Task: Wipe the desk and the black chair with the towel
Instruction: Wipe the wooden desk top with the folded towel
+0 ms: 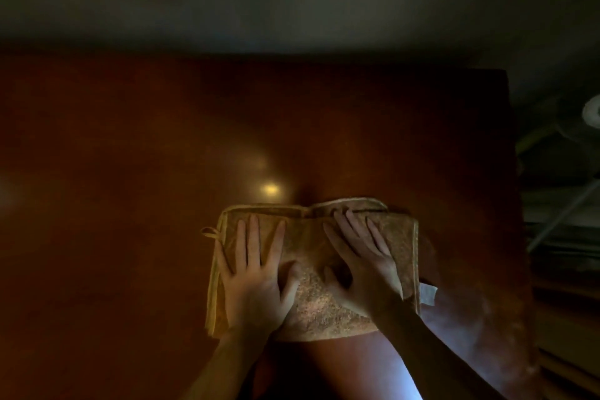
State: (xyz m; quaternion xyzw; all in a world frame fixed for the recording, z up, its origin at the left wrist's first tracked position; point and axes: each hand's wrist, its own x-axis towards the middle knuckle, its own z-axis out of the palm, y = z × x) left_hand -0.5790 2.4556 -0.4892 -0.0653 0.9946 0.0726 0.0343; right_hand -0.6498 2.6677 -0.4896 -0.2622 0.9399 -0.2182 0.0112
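Two hands (256,282) (367,273) flat on tagged towel (311,305)

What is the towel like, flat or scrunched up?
Flat. The towel lies spread on the desk under the left hand and right hand.

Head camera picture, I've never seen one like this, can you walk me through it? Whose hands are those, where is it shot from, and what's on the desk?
There is no machine here. A person wears a wide-angle camera on the head, looking forward and down, so their own two arms reach in from the bottom of the picture. This is the only view. The surface is a dark reddish-brown desk, dimly lit. On it lies a tan towel with a small loop at its left corner. The left hand and the right hand lie flat on the towel, fingers spread, pressing it to the desk. Nothing is gripped. The things at the right edge are too dark to name.
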